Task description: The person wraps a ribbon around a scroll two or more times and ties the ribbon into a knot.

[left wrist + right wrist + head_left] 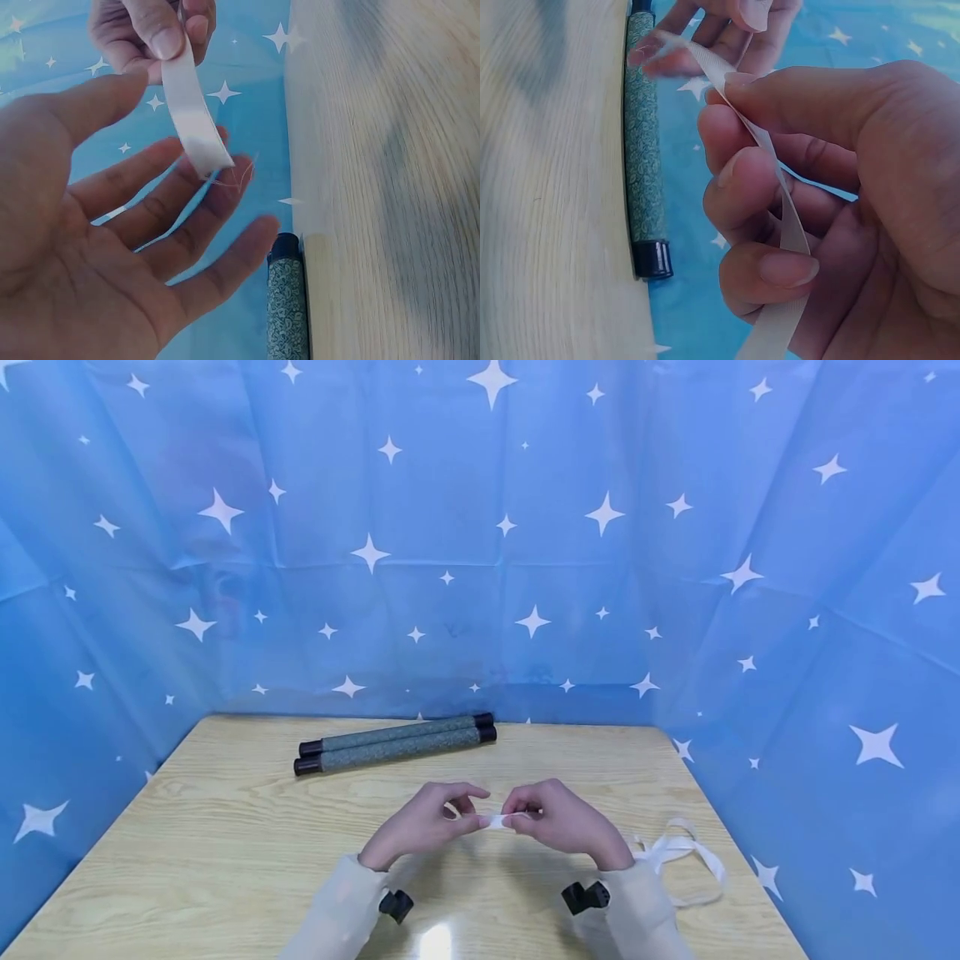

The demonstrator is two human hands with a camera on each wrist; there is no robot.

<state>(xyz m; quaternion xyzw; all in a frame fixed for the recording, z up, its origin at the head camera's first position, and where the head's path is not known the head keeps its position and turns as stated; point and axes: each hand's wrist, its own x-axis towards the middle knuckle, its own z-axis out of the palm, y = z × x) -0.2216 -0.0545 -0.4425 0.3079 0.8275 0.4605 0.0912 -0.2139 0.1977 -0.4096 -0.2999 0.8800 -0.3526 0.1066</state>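
Note:
A white ribbon (497, 821) spans the short gap between the two hands, above the table. My right hand (564, 818) pinches it between thumb and forefinger; in the right wrist view the ribbon (793, 225) runs down through the curled fingers. My left hand (420, 823) faces it with fingers spread and relaxed. In the left wrist view the ribbon's frayed end (214, 157), with loose threads, overlaps the left fingertips, and the left thumb stands apart from it.
Two green patterned rolls (401, 747) with black ends lie side by side at the back of the wooden table (202, 852). More white ribbon (701, 852) lies in loose loops by the right forearm. A blue star-printed curtain (450, 610) hangs behind and at both sides.

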